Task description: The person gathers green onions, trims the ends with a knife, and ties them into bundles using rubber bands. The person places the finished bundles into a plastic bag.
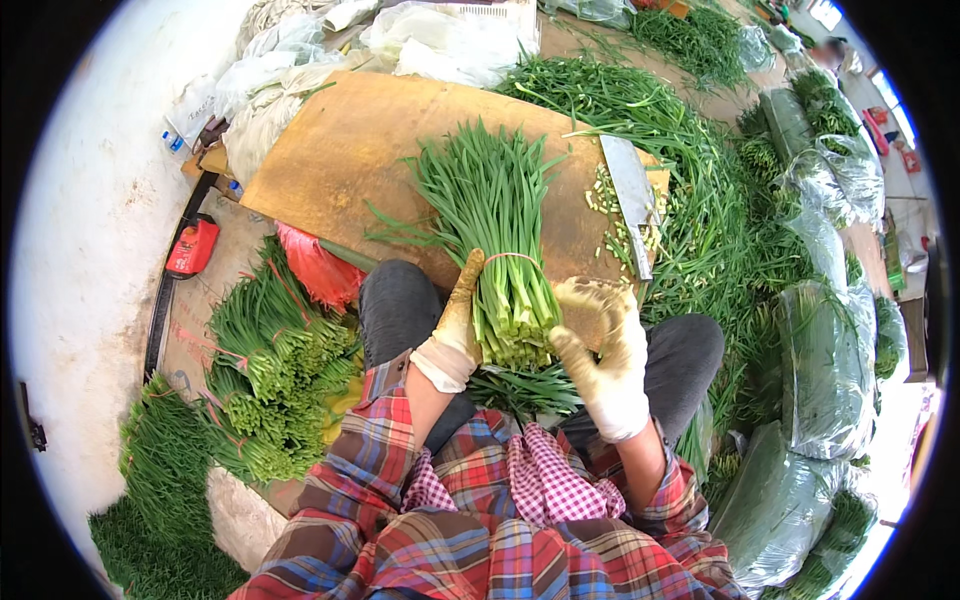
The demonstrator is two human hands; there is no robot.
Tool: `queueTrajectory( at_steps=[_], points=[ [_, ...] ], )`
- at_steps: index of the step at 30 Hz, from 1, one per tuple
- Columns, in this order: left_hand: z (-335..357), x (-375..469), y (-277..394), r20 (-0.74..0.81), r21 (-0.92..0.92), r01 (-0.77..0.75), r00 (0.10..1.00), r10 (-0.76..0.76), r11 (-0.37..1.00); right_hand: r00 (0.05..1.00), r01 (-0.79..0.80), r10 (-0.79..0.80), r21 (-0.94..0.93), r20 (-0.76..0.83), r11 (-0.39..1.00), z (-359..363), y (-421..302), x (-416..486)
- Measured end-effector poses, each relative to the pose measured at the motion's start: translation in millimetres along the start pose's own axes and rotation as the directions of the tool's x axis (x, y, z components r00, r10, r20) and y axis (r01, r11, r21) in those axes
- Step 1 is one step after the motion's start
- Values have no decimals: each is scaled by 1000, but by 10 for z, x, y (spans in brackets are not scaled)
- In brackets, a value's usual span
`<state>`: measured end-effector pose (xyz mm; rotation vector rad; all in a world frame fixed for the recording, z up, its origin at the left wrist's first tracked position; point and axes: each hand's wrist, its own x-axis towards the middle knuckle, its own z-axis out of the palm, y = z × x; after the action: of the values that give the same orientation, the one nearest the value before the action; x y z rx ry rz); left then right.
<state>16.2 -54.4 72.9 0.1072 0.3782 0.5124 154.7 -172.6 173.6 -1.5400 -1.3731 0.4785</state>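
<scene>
A bundle of Chinese chives (487, 202), bound by a pink rubber band (513, 256), lies over the near edge of a wooden board (360, 157). Its leaves point away from me and its cut stem ends face my lap. My left hand (456, 322), in a stained whitish glove, holds the bundle's left side; some of its fingers are hidden by the stems. My gloved right hand (611, 352) is just right of the stem ends, fingers spread and nothing in them. A cleaver (630, 191) rests at the board's right side among chopped stem bits (606, 196).
Banded chive bundles (277, 397) are piled at my left, near a red packet (193, 247). Loose chives (697, 202) heap along the board's right. Beyond them stand plastic-wrapped bales (825, 367). Clear plastic bags (450, 45) lie behind the board. A blurred person (831, 52) is far right.
</scene>
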Motion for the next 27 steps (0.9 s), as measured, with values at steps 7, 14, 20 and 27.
queueTrajectory(
  at_steps=[7,14,20,27],
  points=[
    [24,-8,-19,72,-111,51,996,-43,992,973,223,-228,-354,27,908,194,-60,97],
    [15,-11,-9,59,-72,57,997,-53,996,998,64,-64,-80,0,995,281,-17,0],
    [184,-7,69,183,-88,7,983,9,996,903,397,-372,-87,215,914,-15,-367,-390],
    [292,16,118,195,-64,-50,979,62,997,999,-35,28,-257,-30,966,-92,-280,-125]
  ],
)
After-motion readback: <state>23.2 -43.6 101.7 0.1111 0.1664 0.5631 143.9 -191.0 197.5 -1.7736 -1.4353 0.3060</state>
